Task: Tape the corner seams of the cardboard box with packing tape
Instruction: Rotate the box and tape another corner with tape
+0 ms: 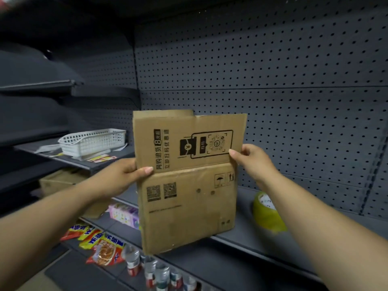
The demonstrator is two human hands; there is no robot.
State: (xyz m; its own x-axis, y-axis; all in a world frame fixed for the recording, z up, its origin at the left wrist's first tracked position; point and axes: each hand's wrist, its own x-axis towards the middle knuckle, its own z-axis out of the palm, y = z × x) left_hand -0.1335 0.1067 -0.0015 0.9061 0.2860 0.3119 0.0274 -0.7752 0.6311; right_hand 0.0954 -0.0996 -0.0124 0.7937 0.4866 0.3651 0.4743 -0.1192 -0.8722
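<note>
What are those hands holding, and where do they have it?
A flattened cardboard box, pinched by its side edges: left hand on the left edge, right hand on the right.

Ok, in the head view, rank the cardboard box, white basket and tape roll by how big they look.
1. Cardboard box, flattened, held in both hands, nearest the camera, so its lead is partly nearness.
2. White basket, farther back.
3. Tape roll, partly hidden by the right arm.

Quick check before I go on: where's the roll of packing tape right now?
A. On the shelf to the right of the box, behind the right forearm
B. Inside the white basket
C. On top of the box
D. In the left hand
A: the yellow-green tape roll sits on the shelf beside the flattened cardboard box, while both hands grip the box edges.
</note>
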